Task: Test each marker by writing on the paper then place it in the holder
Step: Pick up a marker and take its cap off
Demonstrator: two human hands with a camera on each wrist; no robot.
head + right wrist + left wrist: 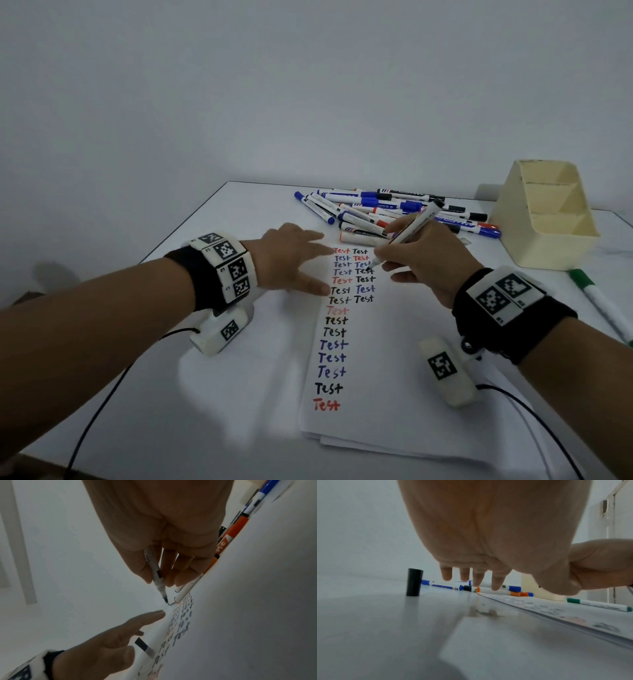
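A white marker [411, 229], uncapped, is pinched in my right hand [387, 258], and its dark tip [165, 599] touches the paper [376, 377] beside the top rows of "Test". My left hand [320, 265] lies with spread, straight fingers at the paper's left edge, holding nothing. A black cap [414, 582] stands upright on the table left of that hand. Several capped markers [376, 209] lie in a pile behind the paper. The cream holder [548, 219] stands at the back right, and its visible compartments hold nothing.
A green marker [603, 305] lies alone on the table right of the paper, in front of the holder. The white table [239, 212] ends at a corner at the back left. Cables run from both wrists toward the near edge.
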